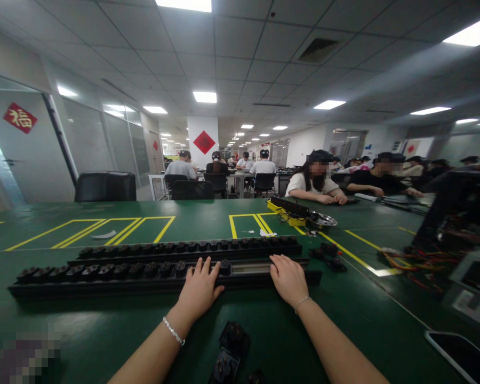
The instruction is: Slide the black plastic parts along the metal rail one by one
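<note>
**Front Strip [104,290]: Adjusting the Modules [152,270]**

The front strip lies crosswise on the desk [104,333], just before the rear strip [264,252]. The left hand [198,285] is unclenched, fingers spread over the modules. The right hand [290,281] lies palm down at the strip's right end, grasping nothing visible; its contact is unclear. The step appears to be adjusting the module row beside the slot [248,268]. A next move likely calls for steadying the strip. Loose modules [232,336] restrict the space between the forearms; more room lies left.
</note>
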A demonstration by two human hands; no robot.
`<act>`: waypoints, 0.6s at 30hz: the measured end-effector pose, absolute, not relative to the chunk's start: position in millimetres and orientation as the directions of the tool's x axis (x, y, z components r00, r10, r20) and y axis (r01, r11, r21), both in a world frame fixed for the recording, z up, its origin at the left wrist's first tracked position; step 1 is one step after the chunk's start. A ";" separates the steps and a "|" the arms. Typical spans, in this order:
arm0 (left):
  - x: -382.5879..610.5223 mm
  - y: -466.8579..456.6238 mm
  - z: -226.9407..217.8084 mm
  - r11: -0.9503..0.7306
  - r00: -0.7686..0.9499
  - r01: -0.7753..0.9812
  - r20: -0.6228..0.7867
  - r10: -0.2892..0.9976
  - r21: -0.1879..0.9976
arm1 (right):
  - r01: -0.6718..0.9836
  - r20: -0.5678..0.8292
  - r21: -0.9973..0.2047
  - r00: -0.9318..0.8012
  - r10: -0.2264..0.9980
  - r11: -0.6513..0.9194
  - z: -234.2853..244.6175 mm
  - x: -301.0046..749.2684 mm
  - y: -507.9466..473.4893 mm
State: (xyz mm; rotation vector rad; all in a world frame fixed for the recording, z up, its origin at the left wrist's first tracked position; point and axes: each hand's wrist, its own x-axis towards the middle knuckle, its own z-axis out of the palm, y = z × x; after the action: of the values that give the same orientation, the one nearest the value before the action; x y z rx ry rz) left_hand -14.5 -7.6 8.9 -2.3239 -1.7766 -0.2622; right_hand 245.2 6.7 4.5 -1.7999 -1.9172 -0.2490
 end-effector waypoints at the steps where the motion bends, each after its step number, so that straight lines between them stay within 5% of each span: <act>1: -14.7 -7.5 8.4 -0.254 0.260 0.965 0.267 0.928 -0.056 | 0.974 0.470 -0.198 -0.006 0.882 0.112 4.2 245.3 6.8; 18: -17.4 -9.1 5.5 -0.384 0.377 0.922 0.301 0.876 -0.036 | 0.973 0.469 -0.201 -0.005 0.883 0.112 4.1 245.6 7.2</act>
State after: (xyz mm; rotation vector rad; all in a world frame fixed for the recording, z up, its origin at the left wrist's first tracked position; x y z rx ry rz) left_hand -17.4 -9.1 5.5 -2.4360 -1.6142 -0.3464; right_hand 245.6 7.2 4.1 -1.7986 -1.9153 -0.2463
